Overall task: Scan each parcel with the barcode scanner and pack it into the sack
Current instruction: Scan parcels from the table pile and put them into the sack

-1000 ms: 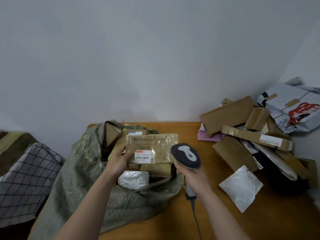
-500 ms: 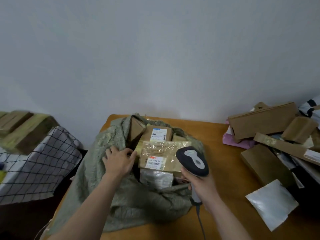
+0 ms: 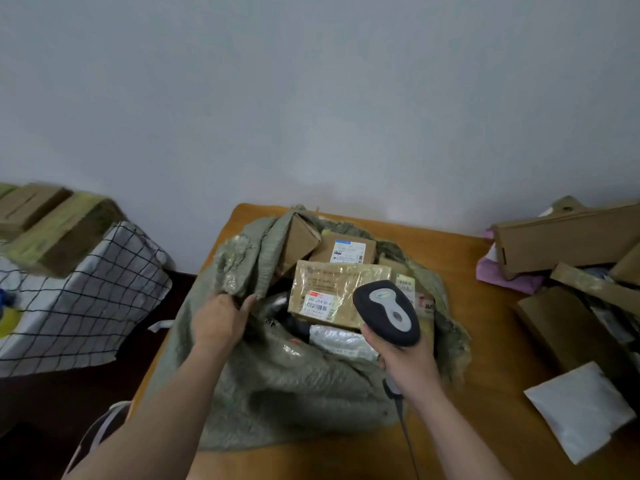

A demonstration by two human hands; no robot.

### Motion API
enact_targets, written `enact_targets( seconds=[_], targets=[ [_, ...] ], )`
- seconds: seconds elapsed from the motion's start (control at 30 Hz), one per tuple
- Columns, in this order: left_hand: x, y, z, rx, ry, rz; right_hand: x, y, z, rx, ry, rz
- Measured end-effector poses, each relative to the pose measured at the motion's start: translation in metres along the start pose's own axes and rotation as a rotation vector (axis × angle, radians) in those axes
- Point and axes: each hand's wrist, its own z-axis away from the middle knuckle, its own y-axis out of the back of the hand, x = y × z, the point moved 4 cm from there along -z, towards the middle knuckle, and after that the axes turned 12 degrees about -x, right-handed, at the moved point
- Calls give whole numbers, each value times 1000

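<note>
Against a grey wall, on the wooden table [image 3: 485, 341], my left hand [image 3: 218, 322] grips the sack [image 3: 294, 386] rim while my right hand [image 3: 410, 362] clasps the barcode scanner [image 3: 388, 311].

Both forearms reach forward; left hand [image 3: 218, 322] grips with curled fingers [image 3: 250, 302], right hand [image 3: 410, 367] clenched
</note>
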Motion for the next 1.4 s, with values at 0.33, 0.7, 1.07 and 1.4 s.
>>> enact_targets(
  seconds=[0.33, 0.7, 1.07, 1.4],
  targets=[
    [1, -23, -5, -194, -326, -9, -3, -26, -1, 141, 76, -21],
    [5, -37, -4, -342, -69, -94, 12, -25, 1, 77, 95, 41],
    [-19, 10, 26, -80, -166, -53, 14, -81, -16, -42, 30, 86],
    [-23, 29, 56, -171, -257, 55, 31, -130, -49, -130, -162, 117]
  ],
)
